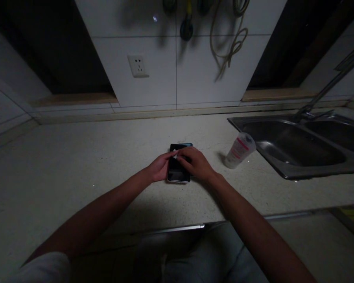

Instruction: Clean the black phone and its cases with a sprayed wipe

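Observation:
A black-screened smartphone (178, 173) with a pale edge is in front of me, low over the counter. My left hand (160, 167) grips its left side, palm turned up, thumb reaching over the screen; its other fingers are hidden beneath. Over the upper right of the phone, my right hand (198, 162) has its fingers bent and pinched together close to the left thumb. A small white piece (174, 155) shows at those fingertips, too blurred to name. Behind the phone's top end, a bluish flat thing (189, 144) peeks out, mostly covered.
A translucent plastic cup (239, 151) with pink print stands tilted-looking right of my hands. Farther right is a steel double sink (271, 167) with a faucet (308, 112). The pale counter (76, 157) meets a tiled wall with a socket (138, 66) and a hanging cord (231, 51).

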The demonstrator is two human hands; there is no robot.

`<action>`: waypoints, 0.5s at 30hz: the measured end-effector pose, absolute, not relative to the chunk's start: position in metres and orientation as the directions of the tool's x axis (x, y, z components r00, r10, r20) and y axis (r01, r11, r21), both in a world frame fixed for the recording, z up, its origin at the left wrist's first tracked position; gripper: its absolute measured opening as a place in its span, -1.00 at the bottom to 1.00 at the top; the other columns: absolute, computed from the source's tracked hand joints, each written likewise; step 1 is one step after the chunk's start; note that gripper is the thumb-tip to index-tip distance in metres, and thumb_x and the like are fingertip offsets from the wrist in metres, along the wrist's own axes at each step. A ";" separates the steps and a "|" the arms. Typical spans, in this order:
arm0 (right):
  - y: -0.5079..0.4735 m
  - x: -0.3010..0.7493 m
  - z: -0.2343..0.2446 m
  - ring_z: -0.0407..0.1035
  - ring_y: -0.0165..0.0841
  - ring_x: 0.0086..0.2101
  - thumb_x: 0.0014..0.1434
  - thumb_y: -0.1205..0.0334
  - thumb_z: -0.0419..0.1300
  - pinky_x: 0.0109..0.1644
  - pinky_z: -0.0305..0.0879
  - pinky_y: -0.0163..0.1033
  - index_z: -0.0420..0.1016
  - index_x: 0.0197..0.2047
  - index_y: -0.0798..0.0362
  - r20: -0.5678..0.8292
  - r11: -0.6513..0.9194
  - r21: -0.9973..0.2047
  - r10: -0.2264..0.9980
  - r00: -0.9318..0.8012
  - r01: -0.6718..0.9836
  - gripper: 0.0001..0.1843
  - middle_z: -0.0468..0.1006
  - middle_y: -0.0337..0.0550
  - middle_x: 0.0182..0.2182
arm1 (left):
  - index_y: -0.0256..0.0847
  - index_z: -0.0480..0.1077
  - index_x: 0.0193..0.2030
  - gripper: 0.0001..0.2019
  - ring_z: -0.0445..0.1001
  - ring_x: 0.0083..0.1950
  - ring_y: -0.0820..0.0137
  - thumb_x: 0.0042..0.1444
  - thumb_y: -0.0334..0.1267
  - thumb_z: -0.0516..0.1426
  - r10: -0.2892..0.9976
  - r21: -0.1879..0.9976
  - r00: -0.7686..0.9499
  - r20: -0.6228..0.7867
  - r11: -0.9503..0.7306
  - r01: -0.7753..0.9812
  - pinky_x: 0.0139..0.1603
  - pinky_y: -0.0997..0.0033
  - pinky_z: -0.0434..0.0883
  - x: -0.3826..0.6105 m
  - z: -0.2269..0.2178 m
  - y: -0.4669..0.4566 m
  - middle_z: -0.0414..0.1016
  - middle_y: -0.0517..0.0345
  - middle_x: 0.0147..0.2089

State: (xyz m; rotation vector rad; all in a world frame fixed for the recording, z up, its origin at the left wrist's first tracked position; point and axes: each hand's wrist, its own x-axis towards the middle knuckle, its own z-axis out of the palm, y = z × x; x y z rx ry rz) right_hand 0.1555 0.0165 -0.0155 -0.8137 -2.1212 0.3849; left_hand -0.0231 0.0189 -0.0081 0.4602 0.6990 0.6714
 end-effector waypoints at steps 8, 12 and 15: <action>0.017 0.155 -0.017 0.45 -0.17 -0.06 0.35 0.25 0.12 0.08 0.35 0.02 0.54 -0.11 0.00 0.583 0.725 -0.487 0.685 -0.437 0.488 -0.84 0.64 -0.02 -0.11 | -0.34 0.48 -0.04 -0.80 0.64 -0.23 0.24 0.28 -0.27 0.16 0.712 0.580 0.573 -0.406 0.685 -0.441 0.08 0.18 0.43 -0.022 -0.008 0.018 0.65 -0.09 -0.23; 0.020 0.158 -0.019 0.43 -0.11 -0.08 0.31 0.26 0.15 0.05 0.35 0.07 0.55 -0.11 0.00 0.579 0.651 -0.468 0.737 -0.349 0.598 -0.84 0.64 0.02 -0.11 | -0.34 0.49 -0.06 -0.79 0.64 -0.19 0.22 0.26 -0.25 0.17 0.706 0.590 0.595 -0.383 0.683 -0.431 0.09 0.16 0.43 -0.024 -0.013 0.019 0.65 -0.11 -0.21; 0.020 0.160 -0.019 0.42 -0.10 -0.12 0.30 0.26 0.16 0.00 0.36 0.05 0.56 -0.14 0.00 0.583 0.610 -0.461 0.755 -0.299 0.644 -0.86 0.63 0.03 -0.16 | -0.36 0.49 -0.04 -0.77 0.64 -0.17 0.23 0.28 -0.24 0.15 0.701 0.587 0.603 -0.382 0.688 -0.428 0.12 0.16 0.41 -0.024 -0.015 0.019 0.65 -0.12 -0.19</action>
